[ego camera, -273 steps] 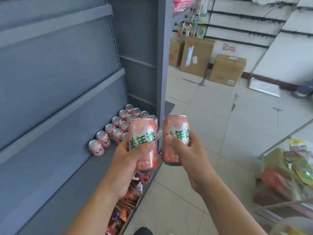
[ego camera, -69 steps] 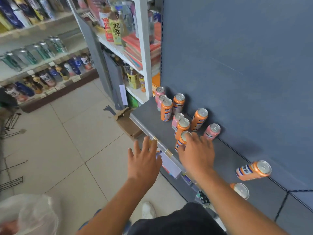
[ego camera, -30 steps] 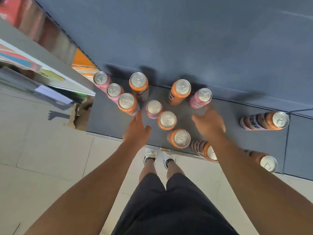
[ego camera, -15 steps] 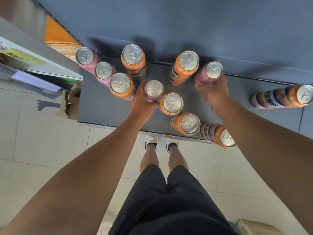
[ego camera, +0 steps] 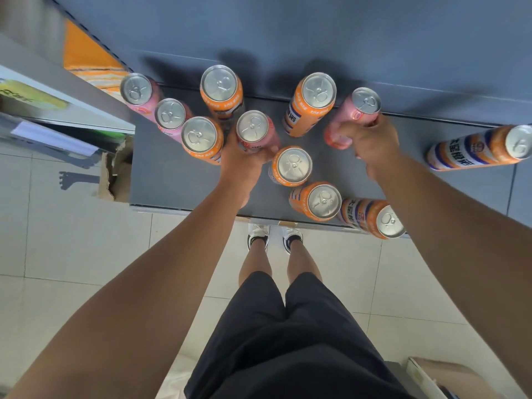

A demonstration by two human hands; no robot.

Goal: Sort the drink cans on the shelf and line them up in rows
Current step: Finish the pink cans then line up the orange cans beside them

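Note:
I look straight down on a grey shelf (ego camera: 178, 180) with mixed pink and orange drink cans. My left hand (ego camera: 244, 165) grips a pink can (ego camera: 254, 129) in the middle of the cluster. My right hand (ego camera: 371, 142) grips another pink can (ego camera: 361, 109) near the back panel and holds it tilted. Two more pink cans (ego camera: 136, 90) (ego camera: 169, 115) stand at the back left. Several orange cans stand around them, such as one (ego camera: 200, 138) left of my left hand and one (ego camera: 293, 165) between my hands. An orange can (ego camera: 478, 148) lies on its side at the right.
The blue-grey back panel (ego camera: 316, 33) closes the shelf behind the cans. Two orange cans (ego camera: 321, 201) (ego camera: 374, 218) sit at the shelf's front edge. A torn cardboard box (ego camera: 115, 174) lies on the tiled floor to the left. My legs and shoes (ego camera: 273, 237) are below the shelf edge.
Both hands have closed round pink cans. The right hand's can has lifted and tilted. One second ago both hands were open and reaching over the cluster.

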